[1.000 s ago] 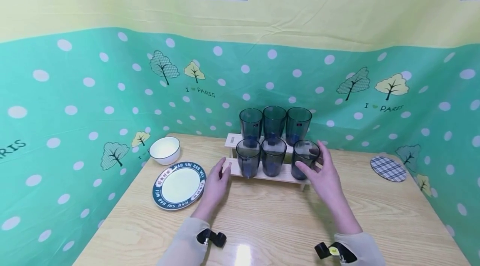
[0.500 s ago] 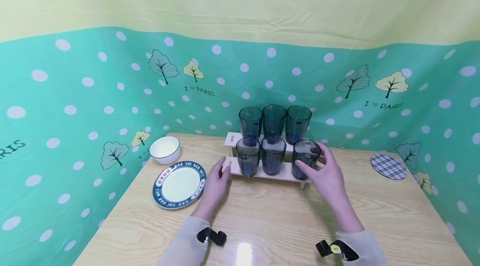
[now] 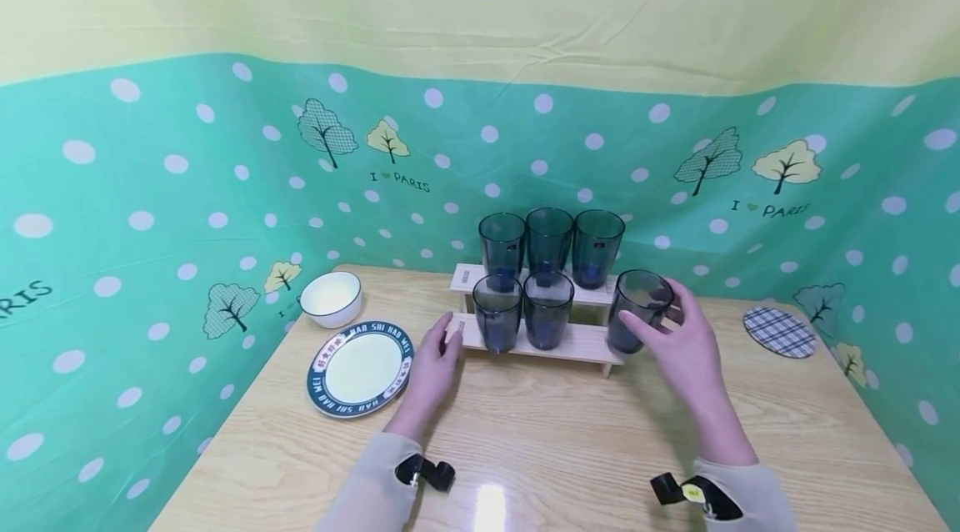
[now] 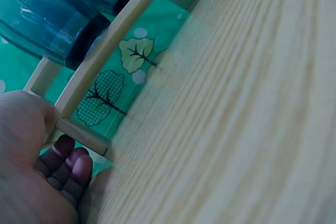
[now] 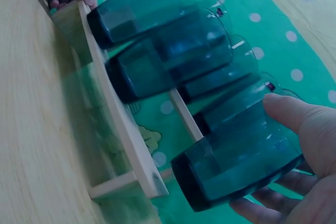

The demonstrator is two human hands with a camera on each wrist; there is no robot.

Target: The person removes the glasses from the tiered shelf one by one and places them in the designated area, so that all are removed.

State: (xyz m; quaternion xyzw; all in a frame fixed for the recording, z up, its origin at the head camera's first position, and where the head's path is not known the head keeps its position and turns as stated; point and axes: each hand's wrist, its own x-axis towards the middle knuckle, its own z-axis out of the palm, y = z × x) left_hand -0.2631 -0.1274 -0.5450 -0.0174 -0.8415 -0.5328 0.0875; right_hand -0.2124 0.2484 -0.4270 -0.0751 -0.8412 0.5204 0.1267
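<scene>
A two-tier wooden rack [image 3: 588,342] bears tinted glass tumblers: three on the upper tier and two, including a front tumbler [image 3: 498,315], on the lower. My right hand [image 3: 688,353] grips another tumbler [image 3: 639,307] with thumb in front and fingers behind. That tumbler is tilted, off the lower tier's right end; its base sits past the shelf end in the right wrist view. At the rack's left end, my left hand [image 3: 431,369] holds the lower shelf between thumb and forefinger; its other fingers curl below the shelf in the left wrist view.
A white plate with a blue lettered rim [image 3: 317,386] lies to the left, with a white bowl [image 3: 330,298] behind it. A round checked coaster [image 3: 780,332] lies at the far right. A patterned cloth [image 3: 480,140] hangs behind the wooden table [image 3: 525,440].
My right hand has drawn the gripped tumbler up and to the right, off the lower shelf's right end, and tilted it. My left hand has stayed at the rack.
</scene>
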